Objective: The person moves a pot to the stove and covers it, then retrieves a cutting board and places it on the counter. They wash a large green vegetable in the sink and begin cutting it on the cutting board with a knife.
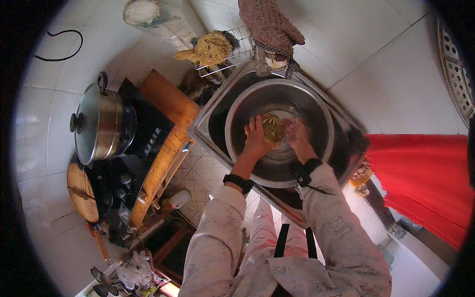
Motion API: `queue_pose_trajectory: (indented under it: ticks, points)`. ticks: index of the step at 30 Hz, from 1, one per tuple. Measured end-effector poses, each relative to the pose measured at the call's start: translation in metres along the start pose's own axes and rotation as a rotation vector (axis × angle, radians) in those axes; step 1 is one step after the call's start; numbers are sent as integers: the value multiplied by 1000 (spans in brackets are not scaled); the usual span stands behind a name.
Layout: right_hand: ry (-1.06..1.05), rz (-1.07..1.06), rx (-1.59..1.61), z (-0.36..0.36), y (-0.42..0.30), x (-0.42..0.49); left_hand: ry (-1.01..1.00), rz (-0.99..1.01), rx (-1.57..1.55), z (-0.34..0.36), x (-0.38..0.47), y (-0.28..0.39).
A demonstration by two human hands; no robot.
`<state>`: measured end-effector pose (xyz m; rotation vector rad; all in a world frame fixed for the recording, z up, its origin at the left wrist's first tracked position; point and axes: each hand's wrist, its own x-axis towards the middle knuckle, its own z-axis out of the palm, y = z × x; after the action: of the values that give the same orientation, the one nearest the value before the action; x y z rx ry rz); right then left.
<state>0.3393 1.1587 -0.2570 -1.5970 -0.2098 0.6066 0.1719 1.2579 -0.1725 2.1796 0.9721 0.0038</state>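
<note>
Inside a large round metal basin (326,111) in the sink, my left hand (256,139) grips a rounded green-and-yellow squash or melon (272,128) with pale stripes fanning out at its top. Close to the right side of it is my right hand (298,137), with a blurred pinkish cloth or scrubber (291,127) in its fingers. Whether that cloth touches the striped fruit cannot be made out. Shallow water seems to lie at the bottom of the basin. Black bands circle both my wrists.
The metal sink rim (207,137) surrounds the basin. Behind stand a wire rack (241,41) with a fibrous scrubber (213,46) and a brown towel (269,26). A lidded pot (107,124) sits on the black cooktop (148,148) at left. Red cloth (426,178) hangs at right.
</note>
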Motion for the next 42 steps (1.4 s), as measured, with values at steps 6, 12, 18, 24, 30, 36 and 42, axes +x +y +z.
queue_pose_trajectory:
  ticks: [6, 12, 18, 24, 30, 36, 42]
  points:
    - [-432, -563, -421, 52, -60, -63, 5, 114, 5, 9, 5, -13]
    - [-243, -537, -757, 68, -49, -52, 32, 228, -22, 15, 2, -17]
    - [-276, -225, -669, 27, 3, 3, -128, 278, 23, -11, -2, -5]
    - [335, 87, -168, -24, 24, 19, -177, 113, 199, -15, -8, 17]
    - [-119, 182, 6, 26, 6, -19, -44, 13, -49, 11, -2, 9]
    - [-193, -858, -772, 51, -51, -84, 120, 428, 317, 36, 6, -19]
    - [-320, -333, -956, 36, -16, -31, 15, 392, -57, 25, 11, 7]
